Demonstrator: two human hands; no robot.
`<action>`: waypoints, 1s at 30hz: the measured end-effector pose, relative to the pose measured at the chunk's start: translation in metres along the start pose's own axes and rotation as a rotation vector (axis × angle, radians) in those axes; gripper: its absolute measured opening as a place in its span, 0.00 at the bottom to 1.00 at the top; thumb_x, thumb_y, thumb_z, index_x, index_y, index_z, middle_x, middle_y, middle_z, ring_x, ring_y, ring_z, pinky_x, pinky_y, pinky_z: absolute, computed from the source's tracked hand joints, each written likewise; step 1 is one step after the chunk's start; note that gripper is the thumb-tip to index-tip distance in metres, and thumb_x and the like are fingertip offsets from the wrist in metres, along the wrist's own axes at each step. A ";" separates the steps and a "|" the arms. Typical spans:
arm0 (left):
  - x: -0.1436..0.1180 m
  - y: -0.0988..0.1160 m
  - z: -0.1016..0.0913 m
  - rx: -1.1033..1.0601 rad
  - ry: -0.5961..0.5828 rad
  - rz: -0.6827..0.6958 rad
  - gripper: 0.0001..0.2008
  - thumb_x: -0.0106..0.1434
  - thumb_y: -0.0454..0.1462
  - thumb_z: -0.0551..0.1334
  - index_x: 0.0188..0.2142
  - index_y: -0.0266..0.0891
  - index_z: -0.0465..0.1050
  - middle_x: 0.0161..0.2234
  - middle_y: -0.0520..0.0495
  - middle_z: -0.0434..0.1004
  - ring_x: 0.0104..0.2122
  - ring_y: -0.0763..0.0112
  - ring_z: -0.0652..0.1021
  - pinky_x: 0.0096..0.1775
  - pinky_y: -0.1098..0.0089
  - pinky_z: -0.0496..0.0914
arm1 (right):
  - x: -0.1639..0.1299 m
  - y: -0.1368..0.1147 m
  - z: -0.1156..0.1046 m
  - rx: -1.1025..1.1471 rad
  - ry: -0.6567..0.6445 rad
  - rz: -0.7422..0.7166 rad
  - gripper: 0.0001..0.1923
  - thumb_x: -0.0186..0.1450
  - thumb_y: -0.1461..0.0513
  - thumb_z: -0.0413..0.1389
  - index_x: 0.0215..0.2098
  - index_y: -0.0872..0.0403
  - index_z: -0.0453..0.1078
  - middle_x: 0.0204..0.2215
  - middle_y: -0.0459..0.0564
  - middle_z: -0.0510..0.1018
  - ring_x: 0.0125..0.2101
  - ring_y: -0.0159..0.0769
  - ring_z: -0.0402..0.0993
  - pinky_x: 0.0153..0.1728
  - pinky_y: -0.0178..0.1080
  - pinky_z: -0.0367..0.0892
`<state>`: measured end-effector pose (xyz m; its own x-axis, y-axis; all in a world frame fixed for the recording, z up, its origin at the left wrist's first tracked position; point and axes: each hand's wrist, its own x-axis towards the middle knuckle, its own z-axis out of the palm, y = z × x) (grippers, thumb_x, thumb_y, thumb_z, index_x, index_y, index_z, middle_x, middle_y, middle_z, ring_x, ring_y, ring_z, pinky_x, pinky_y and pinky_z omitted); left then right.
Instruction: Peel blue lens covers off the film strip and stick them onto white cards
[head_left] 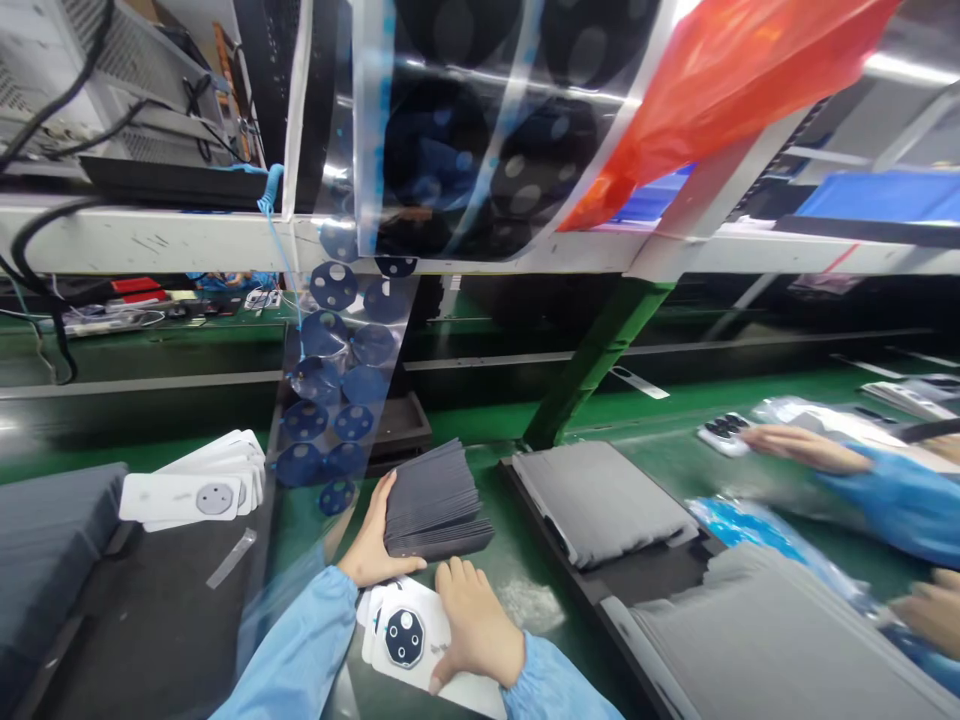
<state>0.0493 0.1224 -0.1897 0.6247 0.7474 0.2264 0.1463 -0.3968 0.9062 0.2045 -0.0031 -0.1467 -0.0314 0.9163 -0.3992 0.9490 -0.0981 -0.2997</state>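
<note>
My left hand (371,545) grips a thick stack of dark grey sheets (435,500) by its left side, thumb along the near edge. The sheets fan apart on the right. Just below, my right hand (476,625) lies across a small pile of white rounded cards (424,670), its fingers over the far edge and its thumb on the near part. The top card carries a dark round piece with several holes (404,638). Part of the cards is hidden under the right hand. A clear film strip with dark blue discs (330,420) hangs beyond my left forearm.
More white cards (214,480) lie fanned on a black tray (165,610) at left, near dark grey stacks (52,550). Trays with grey sheets (607,500) stand at right. A green post (600,360) rises behind. Another person's hand (806,447) reaches in from the right.
</note>
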 end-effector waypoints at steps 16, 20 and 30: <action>0.000 -0.002 0.000 0.006 0.004 0.011 0.65 0.47 0.38 0.77 0.73 0.49 0.34 0.74 0.36 0.35 0.72 0.40 0.45 0.69 0.38 0.42 | -0.060 0.025 -0.010 0.258 -0.029 -0.037 0.20 0.61 0.66 0.53 0.51 0.49 0.64 0.50 0.54 0.75 0.49 0.46 0.77 0.49 0.41 0.66; 0.000 -0.002 0.000 0.017 0.004 0.028 0.65 0.48 0.39 0.77 0.73 0.49 0.33 0.73 0.35 0.34 0.72 0.40 0.44 0.69 0.38 0.42 | -0.063 0.029 -0.005 0.248 -0.020 0.012 0.17 0.61 0.56 0.59 0.46 0.52 0.67 0.47 0.56 0.72 0.45 0.50 0.76 0.46 0.46 0.68; 0.000 -0.002 -0.002 0.005 -0.010 0.022 0.66 0.49 0.48 0.78 0.73 0.50 0.33 0.74 0.35 0.35 0.72 0.38 0.45 0.69 0.37 0.42 | -0.059 0.046 -0.006 0.271 -0.008 -0.145 0.41 0.44 0.67 0.62 0.59 0.53 0.69 0.48 0.56 0.70 0.49 0.56 0.71 0.52 0.51 0.65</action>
<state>0.0479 0.1244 -0.1906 0.6350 0.7334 0.2427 0.1360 -0.4154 0.8994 0.2518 -0.0591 -0.1314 -0.1637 0.9255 -0.3414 0.8163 -0.0673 -0.5737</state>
